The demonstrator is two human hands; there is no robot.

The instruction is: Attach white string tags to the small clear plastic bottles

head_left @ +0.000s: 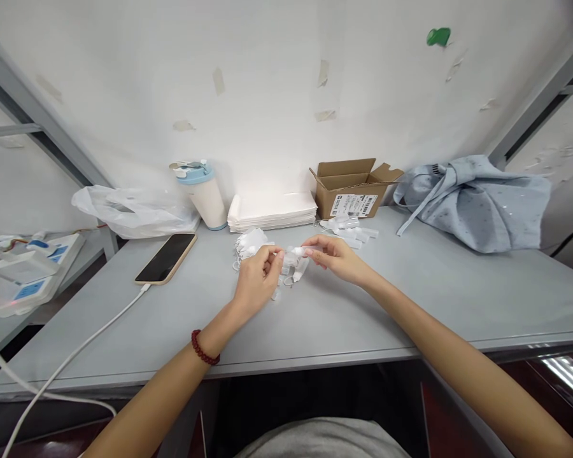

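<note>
My right hand (338, 256) is closed around a small clear-and-white plastic tube (297, 252), held level just above the table. Close to the tube's left end, my left hand (258, 277) is pinched shut; whatever sits between its fingertips is too small to make out. Under and between the hands lie a few more small tubes, one of them a white-ended tube (300, 270) with a thin loop beside it. A heap of small white tags (251, 239) with thin loops rests just behind my left hand. Behind my right hand is a pile of similar tubes (360, 233).
Along the wall stand a white plastic bag (134, 213), a blue-lidded cup (203, 194), a stack of white sheets (272, 211), an open cardboard box (351, 191) and a light-blue cloth bag (482, 203). A phone (166, 259) with a white charging cable (95, 331) lies left on the grey table (363, 318).
</note>
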